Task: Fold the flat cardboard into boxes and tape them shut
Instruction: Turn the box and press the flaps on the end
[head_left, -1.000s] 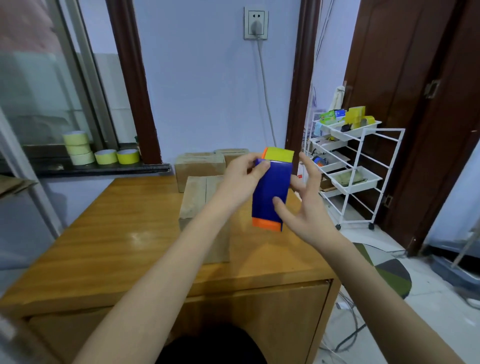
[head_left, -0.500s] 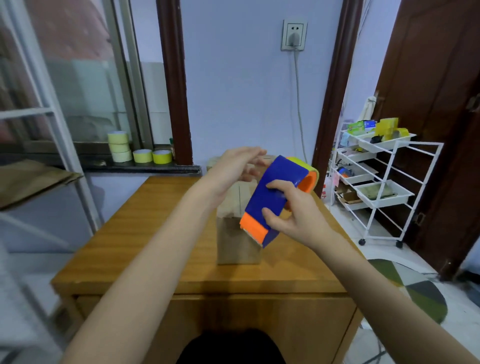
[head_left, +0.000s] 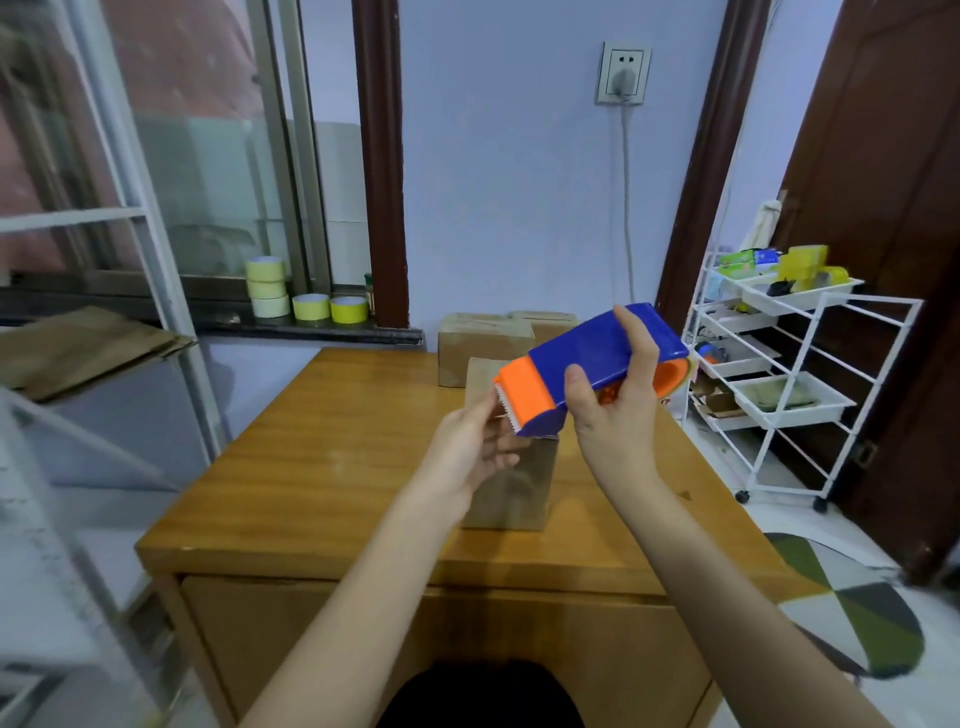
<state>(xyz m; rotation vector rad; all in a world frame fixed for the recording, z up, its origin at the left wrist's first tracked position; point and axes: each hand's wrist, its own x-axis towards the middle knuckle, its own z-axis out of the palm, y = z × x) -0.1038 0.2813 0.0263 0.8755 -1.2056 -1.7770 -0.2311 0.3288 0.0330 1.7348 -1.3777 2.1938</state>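
Note:
My right hand (head_left: 618, 400) grips a blue and orange tape dispenser (head_left: 587, 358) above the table, its orange toothed end pointing left. My left hand (head_left: 475, 447) sits right at that toothed end, fingertips touching it; whether they pinch the tape end I cannot tell. Under both hands a folded brown cardboard box (head_left: 511, 483) stands on the wooden table (head_left: 322, 467). Two more closed boxes (head_left: 483, 343) sit at the table's far edge.
Flat brown cardboard (head_left: 83, 343) lies on a shelf at the left. Several tape rolls (head_left: 311, 304) stand on the window sill. A white wire cart (head_left: 779, 374) with trays stands at the right beside a dark door. A patterned rug (head_left: 852, 613) covers the floor.
My right hand turned the dispenser from upright to lying sideways, toothed end to the left. My left hand dropped from the dispenser's top to its toothed end. The view shifted.

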